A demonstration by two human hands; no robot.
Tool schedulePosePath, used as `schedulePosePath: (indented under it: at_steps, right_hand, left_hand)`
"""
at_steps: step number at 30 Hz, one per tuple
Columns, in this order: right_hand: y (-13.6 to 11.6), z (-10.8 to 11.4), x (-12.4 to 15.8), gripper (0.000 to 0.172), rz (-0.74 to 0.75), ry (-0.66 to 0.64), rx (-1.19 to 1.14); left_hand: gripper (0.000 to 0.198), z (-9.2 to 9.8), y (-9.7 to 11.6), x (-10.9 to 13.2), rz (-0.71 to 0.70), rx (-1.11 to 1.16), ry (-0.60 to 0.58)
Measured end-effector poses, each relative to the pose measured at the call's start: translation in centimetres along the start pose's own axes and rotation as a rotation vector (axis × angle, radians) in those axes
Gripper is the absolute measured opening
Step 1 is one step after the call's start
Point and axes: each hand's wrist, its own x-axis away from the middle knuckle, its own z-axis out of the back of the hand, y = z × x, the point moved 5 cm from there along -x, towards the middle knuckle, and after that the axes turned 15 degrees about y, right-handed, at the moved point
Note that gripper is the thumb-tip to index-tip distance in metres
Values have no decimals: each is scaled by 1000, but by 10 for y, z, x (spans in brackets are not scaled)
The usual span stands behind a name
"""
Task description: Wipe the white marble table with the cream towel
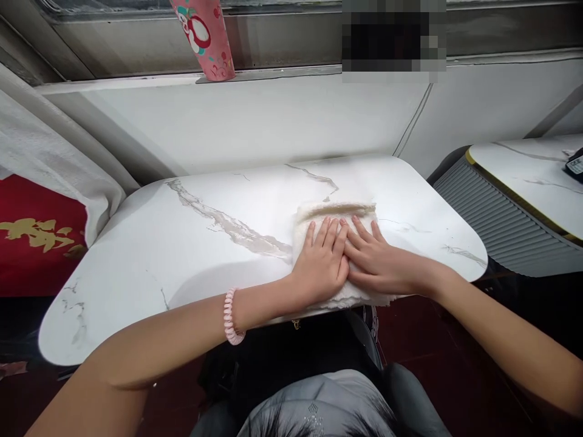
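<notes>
A folded cream-white towel (334, 210) lies on the white marble-patterned table (218, 200), near its front edge and right of the middle. My left hand (321, 261) rests flat on the towel with the fingers stretched out and pointing away from me. Beside it my right hand (380, 261) is also laid flat on the cloth, fingers spread. The thumbs and forefingers of the two hands touch or overlap near the towel's middle. A raised fold runs along the towel's far edge. Its near edge reaches the table's front edge, partly covered by my hands.
A pink patterned cup (212, 42) stands on the window ledge (282, 74) behind the table. At the left hang a white curtain (50, 139) and a red cloth with gold print (31, 237). Another marble-topped table (523, 164) with a ribbed grey side is at the right.
</notes>
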Motion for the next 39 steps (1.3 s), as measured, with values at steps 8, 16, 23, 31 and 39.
schedulePosePath:
  at_steps: [8,16,23,31,39]
  right_hand:
    - [69,20,-100,55,-192,12,-136]
    - [124,10,-176,58,-412,363,46]
    - [129,7,-154,59,-358,392,116]
    - [104,7,-24,59,-364,329,272]
    - [63,-7,108,60,-269,406,295]
  left_hand:
    - [60,-19,-56,-84,179,-108,17]
    - [67,-42,-102,-160,389,-270,104]
    - [64,-42,-89,-155,311,-238,72]
    - [67,-42,14,-106,158,-183,-24]
    - [71,-29,105,-38,-112,-180,-22]
